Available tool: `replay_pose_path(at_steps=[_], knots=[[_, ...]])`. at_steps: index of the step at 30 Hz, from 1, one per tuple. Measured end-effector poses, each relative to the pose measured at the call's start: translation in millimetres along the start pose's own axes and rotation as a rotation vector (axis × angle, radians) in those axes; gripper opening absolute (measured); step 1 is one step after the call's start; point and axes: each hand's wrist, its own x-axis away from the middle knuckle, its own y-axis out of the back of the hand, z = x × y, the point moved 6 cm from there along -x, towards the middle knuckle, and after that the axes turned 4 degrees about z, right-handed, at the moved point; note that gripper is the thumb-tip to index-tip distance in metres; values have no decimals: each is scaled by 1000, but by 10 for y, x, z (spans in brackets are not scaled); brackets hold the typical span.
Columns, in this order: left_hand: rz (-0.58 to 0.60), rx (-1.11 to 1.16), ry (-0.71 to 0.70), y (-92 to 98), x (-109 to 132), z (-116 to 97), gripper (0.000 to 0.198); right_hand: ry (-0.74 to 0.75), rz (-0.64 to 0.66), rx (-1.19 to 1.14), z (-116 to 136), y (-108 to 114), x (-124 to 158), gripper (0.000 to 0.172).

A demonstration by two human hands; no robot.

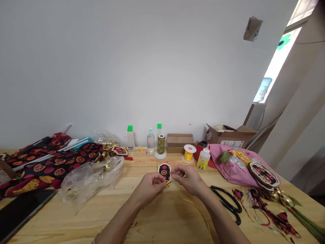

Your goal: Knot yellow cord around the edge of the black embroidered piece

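Note:
A small plaque (164,169) with a cream scalloped border and a dark patterned fabric face lies on the table between my hands. My left hand (150,185) is closed at its lower edge, pinching yellow cord (168,183) that is looped there. At the plaque's right edge, my right hand (190,178) has thumb and fingertips pressed together in a pinch, seemingly on the same cord; the fingertips partly hide it. A long tail of yellow cord (198,210) runs from under my right hand towards the table's near edge.
Black scissors (228,203) lie by my right forearm. Behind stand a glue bottle (203,159), a yellow cord spool (188,155) and a green thread cone (160,145). Patterned fabric (76,162) and a plastic bag (86,181) lie left; a pink pouch (230,166) and tassels are right.

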Motion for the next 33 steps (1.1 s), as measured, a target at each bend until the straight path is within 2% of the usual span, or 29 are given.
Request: replay_pose_path(at_steps=[7, 16, 20, 23, 26, 29, 33], knots=[[-20, 50, 22, -3, -8, 33, 24, -27, -93, 43, -34, 122, 5, 14], [-3, 68, -16, 0, -6, -78, 30, -33, -226, -174, -19, 244, -2, 12], [-4, 65, -20, 4, -3, -73, 30, -79, -167, -300, 4, 179, 4, 15], [-11, 61, -40, 12, 2, -77, 29, -127, -70, -333, 18, 62, 16, 23], [-1, 46, -60, 3, 4, -104, 29, -106, 9, -232, 49, -29, 25, 26], [-2, 33, -50, -6, 4, -120, 29, -19, -19, -26, 124, -12, 32, 20], [-16, 30, -39, -11, 4, -123, 27, 10, -35, 183, 201, 30, 44, 18]])
